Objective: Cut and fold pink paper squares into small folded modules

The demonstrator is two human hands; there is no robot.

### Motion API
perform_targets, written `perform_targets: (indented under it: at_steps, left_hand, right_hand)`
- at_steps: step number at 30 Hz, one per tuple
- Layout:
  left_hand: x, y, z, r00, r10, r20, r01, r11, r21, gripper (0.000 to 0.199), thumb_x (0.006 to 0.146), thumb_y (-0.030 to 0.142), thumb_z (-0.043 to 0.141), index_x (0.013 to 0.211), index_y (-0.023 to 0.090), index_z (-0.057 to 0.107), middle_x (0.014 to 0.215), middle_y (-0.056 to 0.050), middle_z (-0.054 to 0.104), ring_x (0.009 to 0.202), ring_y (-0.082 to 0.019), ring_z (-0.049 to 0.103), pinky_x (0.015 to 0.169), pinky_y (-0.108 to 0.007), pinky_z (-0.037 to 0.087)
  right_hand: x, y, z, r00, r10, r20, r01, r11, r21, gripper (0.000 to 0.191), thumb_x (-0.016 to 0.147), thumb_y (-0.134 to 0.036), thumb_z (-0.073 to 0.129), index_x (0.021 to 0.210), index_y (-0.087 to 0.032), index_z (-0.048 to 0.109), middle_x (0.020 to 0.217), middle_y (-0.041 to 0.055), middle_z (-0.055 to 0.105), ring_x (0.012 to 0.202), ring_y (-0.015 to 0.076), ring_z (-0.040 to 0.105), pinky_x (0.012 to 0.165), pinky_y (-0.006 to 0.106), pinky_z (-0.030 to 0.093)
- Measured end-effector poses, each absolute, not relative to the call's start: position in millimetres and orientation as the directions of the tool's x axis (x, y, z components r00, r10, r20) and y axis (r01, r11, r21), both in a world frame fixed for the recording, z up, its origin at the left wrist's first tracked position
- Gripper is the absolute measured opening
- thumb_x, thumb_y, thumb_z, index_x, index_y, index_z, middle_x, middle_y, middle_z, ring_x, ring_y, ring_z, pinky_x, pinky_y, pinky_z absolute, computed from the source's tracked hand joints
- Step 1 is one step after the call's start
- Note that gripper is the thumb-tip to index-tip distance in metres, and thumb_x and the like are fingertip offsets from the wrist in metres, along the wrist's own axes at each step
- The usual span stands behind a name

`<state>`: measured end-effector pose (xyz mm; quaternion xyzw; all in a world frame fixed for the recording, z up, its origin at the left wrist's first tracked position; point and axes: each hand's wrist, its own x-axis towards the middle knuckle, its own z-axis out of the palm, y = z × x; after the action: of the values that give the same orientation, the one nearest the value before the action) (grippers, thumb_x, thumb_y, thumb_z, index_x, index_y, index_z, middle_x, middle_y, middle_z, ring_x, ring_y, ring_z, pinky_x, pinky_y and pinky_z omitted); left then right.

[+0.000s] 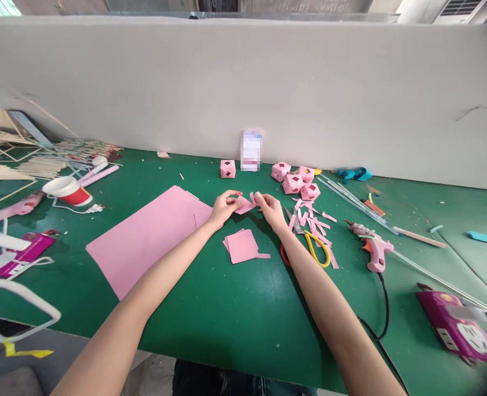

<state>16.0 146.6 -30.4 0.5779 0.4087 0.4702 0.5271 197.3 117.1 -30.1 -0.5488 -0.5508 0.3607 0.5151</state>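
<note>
Above the green table, my left hand [225, 208] pinches a small pink paper piece [244, 205] between thumb and fingers. My right hand [269, 207] grips the other side of that paper, where a narrow strip stands up. Just below lies a small stack of pink paper squares [243, 246], with a strip poking out at its right. Scissors [317, 250] with red and yellow handles rest by my right forearm, which partly hides them. Pink paper strips [315, 225] are scattered around their blades. A large pink sheet [153, 236] lies to the left, partly under my left forearm.
Several folded pink paper cubes [293, 183] sit behind my right hand; one cube [227, 169] stands apart. A phone [252, 150] leans on the white partition. On the right are a glue gun [375, 247] and a power strip [460, 324]; a paper cup [68, 190] is on the left.
</note>
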Motion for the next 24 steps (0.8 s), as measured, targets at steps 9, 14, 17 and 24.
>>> perform_targets:
  at_steps: [9,14,17,24]
  left_hand:
    - [15,147,-32,0.221,0.962,0.160,0.021,-0.168,0.986,0.050,0.072,0.042,0.082,0.111,0.018,0.062,0.099,-0.008,0.075,0.097,-0.024,0.071,0.089,-0.037,0.053]
    - [15,148,-35,0.262,0.944,0.200,0.128,-0.240,0.962,0.047,0.074,0.038,0.081,0.113,0.019,0.063,0.112,-0.010,0.073,0.103,-0.026,0.070,0.091,-0.037,0.052]
    - [16,148,-35,0.259,0.946,0.195,0.127,-0.233,0.964,0.044,0.073,0.037,0.081,0.110,0.018,0.064,0.110,-0.010,0.074,0.101,-0.025,0.070,0.090,-0.037,0.053]
    - [16,148,-36,0.261,0.948,0.181,0.134,-0.222,0.966,0.044,0.075,0.040,0.080,0.109,0.018,0.065,0.093,-0.007,0.076,0.091,-0.024,0.072,0.082,-0.034,0.053]
  right_hand:
    - [201,121,-38,0.140,0.966,0.218,0.256,0.177,-0.950,0.041,0.080,-0.060,0.064,0.078,-0.020,0.069,0.079,0.0045,0.073,0.073,0.0202,0.066,0.065,0.030,0.052]
    - [202,121,-39,0.141,0.967,0.214,0.233,0.178,-0.956,0.045,0.078,-0.065,0.065,0.079,-0.020,0.070,0.079,0.0055,0.074,0.074,0.0207,0.067,0.064,0.030,0.052]
    - [202,122,-40,0.150,0.965,0.213,0.232,0.175,-0.957,0.045,0.078,-0.065,0.066,0.079,-0.020,0.070,0.080,0.0056,0.074,0.074,0.0210,0.067,0.065,0.030,0.053]
    - [202,122,-42,0.174,0.962,0.208,0.233,0.165,-0.958,0.043,0.079,-0.062,0.065,0.079,-0.019,0.071,0.080,0.0061,0.075,0.075,0.0215,0.068,0.066,0.031,0.052]
